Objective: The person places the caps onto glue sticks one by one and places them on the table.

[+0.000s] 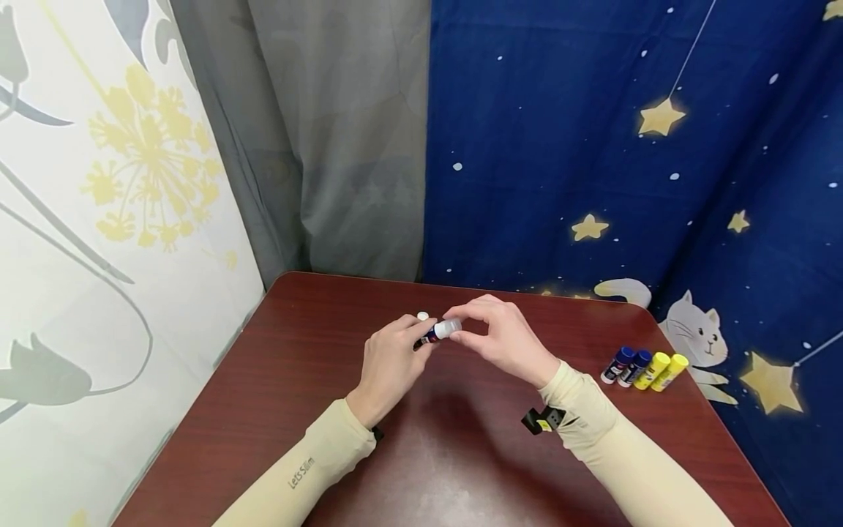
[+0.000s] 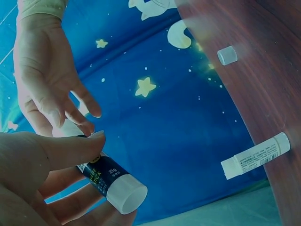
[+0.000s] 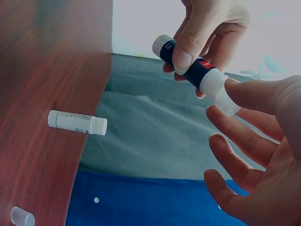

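My left hand (image 1: 391, 355) grips a glue stick (image 1: 431, 334) with a dark blue label round its barrel. The left wrist view shows "21g" on that label (image 2: 113, 173) and a white end below it. At the stick's other end, the thumb and index finger of my right hand (image 1: 506, 335) pinch a whitish, ribbed cap (image 3: 220, 94). The right hand's other fingers are spread away from it. Beyond the hands, a white glue stick (image 3: 75, 122) with small print stands on the table. A loose whitish cap (image 2: 228, 55) also rests there; in the head view I cannot make it out.
On the right of the brown table (image 1: 316, 454) stand two glue sticks with blue caps (image 1: 626, 366) and two yellow glue sticks (image 1: 661, 371), side by side. Grey and blue curtains (image 1: 540, 146) hang behind the far edge, and a patterned white one (image 1: 197, 329) on the left.
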`<move>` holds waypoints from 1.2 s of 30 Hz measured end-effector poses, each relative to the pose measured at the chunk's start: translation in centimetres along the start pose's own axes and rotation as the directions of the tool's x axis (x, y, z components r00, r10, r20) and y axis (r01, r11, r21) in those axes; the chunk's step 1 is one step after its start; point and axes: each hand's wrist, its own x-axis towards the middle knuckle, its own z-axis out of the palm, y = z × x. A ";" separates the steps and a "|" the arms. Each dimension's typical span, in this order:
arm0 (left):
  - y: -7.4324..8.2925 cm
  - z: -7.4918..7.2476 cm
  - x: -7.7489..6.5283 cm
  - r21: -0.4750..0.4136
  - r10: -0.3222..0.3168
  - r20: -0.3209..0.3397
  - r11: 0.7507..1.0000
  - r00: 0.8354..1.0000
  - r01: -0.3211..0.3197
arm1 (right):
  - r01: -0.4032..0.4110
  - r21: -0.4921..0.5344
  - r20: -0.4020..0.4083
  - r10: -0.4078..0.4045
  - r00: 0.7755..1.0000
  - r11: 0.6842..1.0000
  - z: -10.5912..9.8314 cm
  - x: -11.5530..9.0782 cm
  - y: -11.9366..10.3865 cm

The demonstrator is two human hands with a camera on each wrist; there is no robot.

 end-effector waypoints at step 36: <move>0.4 0.5 0.4 0.032 0.000 0.044 0.999 0.999 -0.001 | 0.011 -0.003 -0.037 -0.012 0.999 1.000 1.5 -0.2 1.1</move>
